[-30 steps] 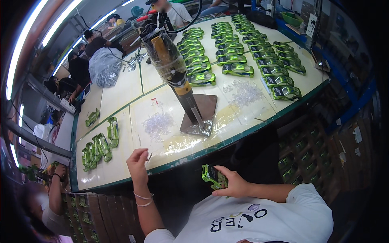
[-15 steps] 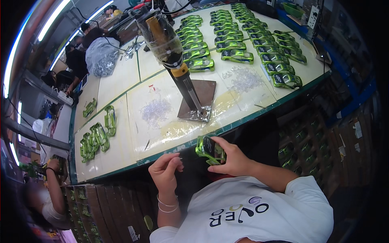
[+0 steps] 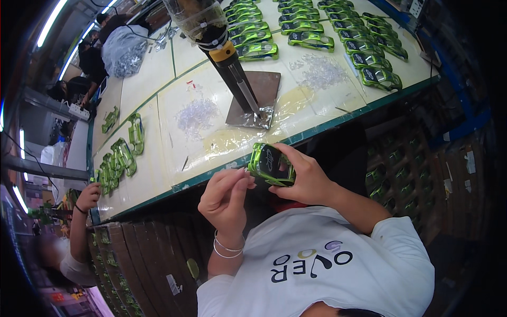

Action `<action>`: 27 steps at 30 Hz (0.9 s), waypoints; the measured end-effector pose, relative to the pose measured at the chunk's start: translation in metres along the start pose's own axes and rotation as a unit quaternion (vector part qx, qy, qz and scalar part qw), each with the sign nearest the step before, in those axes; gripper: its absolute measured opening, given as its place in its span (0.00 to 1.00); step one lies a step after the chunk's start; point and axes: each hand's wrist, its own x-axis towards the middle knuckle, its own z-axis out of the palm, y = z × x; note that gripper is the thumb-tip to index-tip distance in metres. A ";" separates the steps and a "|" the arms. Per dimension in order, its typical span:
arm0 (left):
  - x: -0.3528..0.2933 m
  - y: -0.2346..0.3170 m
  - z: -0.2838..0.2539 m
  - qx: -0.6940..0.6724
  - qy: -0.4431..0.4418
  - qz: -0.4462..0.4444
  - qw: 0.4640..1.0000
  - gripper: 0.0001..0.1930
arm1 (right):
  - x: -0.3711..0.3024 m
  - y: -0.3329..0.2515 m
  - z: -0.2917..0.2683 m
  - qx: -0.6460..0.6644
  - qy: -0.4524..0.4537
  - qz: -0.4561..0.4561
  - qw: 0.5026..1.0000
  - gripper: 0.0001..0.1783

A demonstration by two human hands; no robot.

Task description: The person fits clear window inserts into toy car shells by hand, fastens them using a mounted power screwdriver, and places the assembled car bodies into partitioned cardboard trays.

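My right hand (image 3: 306,177) grips a glossy green toy car body (image 3: 270,161) with a black top, held just off the table's front edge. Thumb and fingers of my left hand (image 3: 226,198) are pinched together at the near left end of that body. Between those fingertips is a small pale, clear-looking piece (image 3: 251,185), mostly hidden. On the table beyond lie two heaps of small clear plastic pieces, a left heap (image 3: 196,115) and a right heap (image 3: 323,72).
A black upright tool (image 3: 236,74) with a yellow collar stands on a brown plate (image 3: 266,87). Rows of green car bodies (image 3: 310,40) fill the far table (image 3: 153,182); several shells (image 3: 119,158) lie left. Another person's hand (image 3: 88,196) reaches the left edge. Cartons (image 3: 153,253) stand below.
My left hand has come right, up to the car body, with the small piece in its pinch. The car body has turned to show more of its black top. The other person's hand has reached the table corner.
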 end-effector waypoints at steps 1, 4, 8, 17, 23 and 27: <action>0.000 -0.001 -0.001 0.010 -0.002 -0.006 1.000 0.08 | 0.000 0.000 0.000 0.002 0.000 0.002 1.000 0.39; -0.001 0.000 -0.001 0.026 0.008 -0.046 0.999 0.08 | -0.002 0.002 -0.002 -0.002 0.005 -0.002 1.000 0.39; -0.002 -0.005 -0.007 0.074 -0.051 -0.019 0.996 0.08 | -0.003 0.003 -0.002 -0.006 0.010 -0.014 1.000 0.40; -0.004 0.002 -0.004 0.025 -0.064 -0.069 0.995 0.13 | -0.005 0.005 -0.003 -0.027 0.022 -0.046 0.998 0.40; 0.007 0.002 -0.008 0.138 -0.132 0.000 0.982 0.16 | -0.004 0.002 -0.003 -0.050 0.028 -0.085 0.995 0.40; 0.009 0.001 -0.012 0.148 -0.144 0.005 0.979 0.16 | -0.004 0.001 -0.003 -0.047 0.025 -0.098 0.994 0.40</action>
